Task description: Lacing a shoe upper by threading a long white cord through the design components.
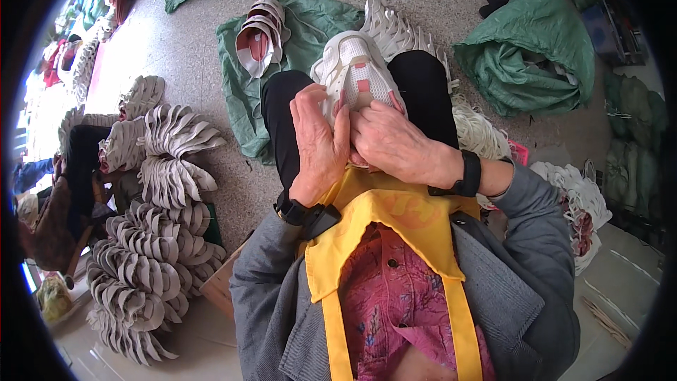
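Note:
A white mesh sneaker upper (355, 56) with pink patches lies between my knees, its rounded toe pointing away from me. My left hand (315, 130) grips its left side near the opening, thumb along the edge and fingers bent. Close beside it, my right hand (395, 141) is curled in a fist over the tongue area, pinching the upper there. Any lace or small part inside the right fingers is hidden. The heel end is mostly covered by my hands and the yellow apron (416, 219).
Several stacked uppers (262, 39) lie on a green sack (236, 70) ahead. Curved piles of uppers (148, 261) stand at my left. White laces (479, 127) and more uppers (398, 32) are beyond my right knee. A full green sack (529, 56) sits far right. Other people are nearby.

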Motion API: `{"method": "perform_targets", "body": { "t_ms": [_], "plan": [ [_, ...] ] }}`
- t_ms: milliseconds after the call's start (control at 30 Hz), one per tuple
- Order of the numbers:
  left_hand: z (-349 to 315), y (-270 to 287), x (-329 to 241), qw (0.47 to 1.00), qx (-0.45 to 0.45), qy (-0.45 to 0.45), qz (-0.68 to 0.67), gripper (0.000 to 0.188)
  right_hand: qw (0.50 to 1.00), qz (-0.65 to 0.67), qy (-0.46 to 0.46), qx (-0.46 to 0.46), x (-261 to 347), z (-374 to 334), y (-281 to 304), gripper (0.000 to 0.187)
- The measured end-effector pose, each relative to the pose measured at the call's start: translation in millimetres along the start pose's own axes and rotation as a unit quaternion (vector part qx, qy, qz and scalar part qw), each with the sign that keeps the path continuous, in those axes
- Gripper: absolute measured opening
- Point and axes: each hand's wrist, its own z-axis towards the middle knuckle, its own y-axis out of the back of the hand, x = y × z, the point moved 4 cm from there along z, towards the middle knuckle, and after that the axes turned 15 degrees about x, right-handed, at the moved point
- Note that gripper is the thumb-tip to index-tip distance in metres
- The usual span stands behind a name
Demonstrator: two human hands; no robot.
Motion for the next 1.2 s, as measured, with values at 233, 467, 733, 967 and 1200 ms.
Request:
{"method": "perform_targets", "body": {
  "t_ms": [233,467,733,967,1200],
  "plan": [
    [0,7,-5,1.000,0.016,-0.014,0.023,0.030,0.974,0.213,-0.009,-0.072,-1,-35,42,0.028],
    [-2,10,-12,0.999,0.024,-0.020,0.007,0.029,0.976,0.160,-0.106,-0.106,-19,-36,45,0.043],
    [1,9,-6,0.997,0.054,-0.046,0.005,0.034,0.951,0.218,-0.191,-0.111,-28,-45,25,0.073],
    [-1,-1,7,0.997,0.062,-0.028,-0.030,0.035,0.943,0.244,-0.186,-0.131,-25,-44,1,0.081],
    [-4,-5,10,0.994,0.072,-0.048,-0.064,0.034,0.935,0.239,-0.177,-0.192,-24,-44,-11,0.083]
  ]
}}
